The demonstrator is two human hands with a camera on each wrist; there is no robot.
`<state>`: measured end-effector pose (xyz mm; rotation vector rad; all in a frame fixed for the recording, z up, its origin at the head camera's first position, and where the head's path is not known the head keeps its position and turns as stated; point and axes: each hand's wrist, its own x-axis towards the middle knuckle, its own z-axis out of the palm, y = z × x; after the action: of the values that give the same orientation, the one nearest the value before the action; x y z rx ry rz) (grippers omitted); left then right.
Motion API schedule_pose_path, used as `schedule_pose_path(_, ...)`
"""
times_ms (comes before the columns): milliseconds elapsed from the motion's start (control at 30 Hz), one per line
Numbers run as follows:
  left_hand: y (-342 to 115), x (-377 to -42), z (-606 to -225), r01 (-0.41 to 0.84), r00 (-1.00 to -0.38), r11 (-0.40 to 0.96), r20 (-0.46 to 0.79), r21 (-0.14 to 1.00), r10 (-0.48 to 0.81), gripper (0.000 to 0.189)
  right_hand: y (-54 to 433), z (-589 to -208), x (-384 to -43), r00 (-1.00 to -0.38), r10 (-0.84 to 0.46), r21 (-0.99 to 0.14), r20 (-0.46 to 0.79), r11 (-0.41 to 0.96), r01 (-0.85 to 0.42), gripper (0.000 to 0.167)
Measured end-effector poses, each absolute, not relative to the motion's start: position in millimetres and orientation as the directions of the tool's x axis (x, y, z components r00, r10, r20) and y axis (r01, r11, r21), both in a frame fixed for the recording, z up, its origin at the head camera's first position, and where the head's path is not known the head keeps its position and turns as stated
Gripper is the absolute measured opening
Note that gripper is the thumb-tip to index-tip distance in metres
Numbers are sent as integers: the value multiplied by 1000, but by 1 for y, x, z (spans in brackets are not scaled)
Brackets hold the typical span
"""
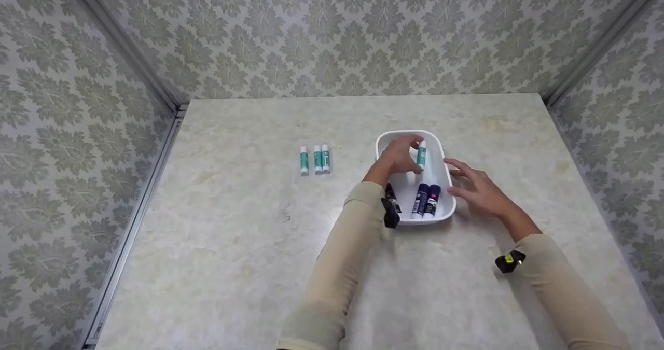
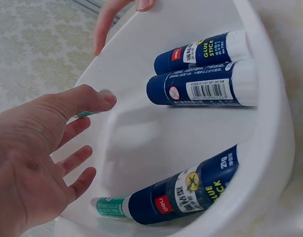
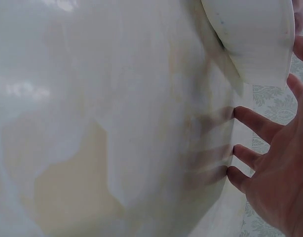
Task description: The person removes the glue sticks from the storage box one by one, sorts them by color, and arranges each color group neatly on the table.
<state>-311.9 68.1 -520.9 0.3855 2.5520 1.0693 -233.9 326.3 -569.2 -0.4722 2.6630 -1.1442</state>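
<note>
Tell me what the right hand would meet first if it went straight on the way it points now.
The right hand would meet the right side of the white tub first; it looks to be at or against that wall, though exact contact is unclear.

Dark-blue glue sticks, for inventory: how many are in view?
3, in the white bin: a side-by-side pair at its near end, one stick by its left wall. More may be hidden.

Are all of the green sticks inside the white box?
No, three green sticks lie on the table, outside the white box.
</note>
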Motion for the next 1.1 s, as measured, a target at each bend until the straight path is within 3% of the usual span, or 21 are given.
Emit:
schedule_pose_path(333, 56, -321, -515, 192, -879, 631, -154, 752, 451, 88, 326, -567, -234, -928, -361, -726, -96, 663, -183, 75)
schedule_pose_path(700, 26, -321, -494, 90, -896, 593, -195, 800, 398, 88, 327, -568, -234, -931, -355, -711, -89, 677, -190, 75)
schedule_pose_path(1100, -23, -330, -491, 105, -914, 568, -147, 816, 379, 88, 327, -568, -235, -928, -368, -715, -57, 664, -219, 75)
